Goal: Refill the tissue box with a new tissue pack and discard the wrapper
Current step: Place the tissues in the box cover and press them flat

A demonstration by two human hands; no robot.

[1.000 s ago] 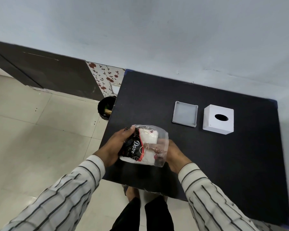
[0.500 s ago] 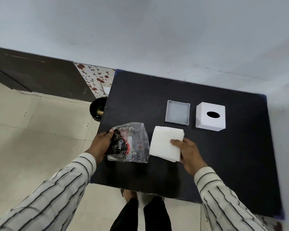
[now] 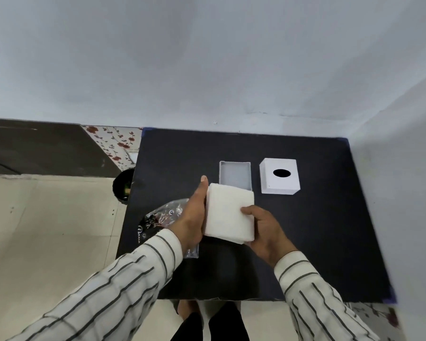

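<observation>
Both hands frame the white tissue stack (image 3: 228,215), which sits low over the black counter (image 3: 317,230) just in front of the open box base (image 3: 235,175). Left hand (image 3: 193,217) is stretched nearly flat, fingers straight and together, its palm side pressed along the stack's left edge with the fingertips reaching past the far corner. Right hand (image 3: 268,232) is curled around the stack's right side, thumb lying on top and the other fingers hidden beneath or behind, so it grips the tissues. Whether the stack rests on the counter or is lifted slightly cannot be told. The empty clear wrapper (image 3: 162,217) with dark print lies on the counter by the left edge, partly under the left wrist and striped sleeve (image 3: 138,274). The white box cover (image 3: 279,177) with its oval slot stands just right of the base, apart from it. A dark bin (image 3: 123,185) sits on the floor beside the counter.
</observation>
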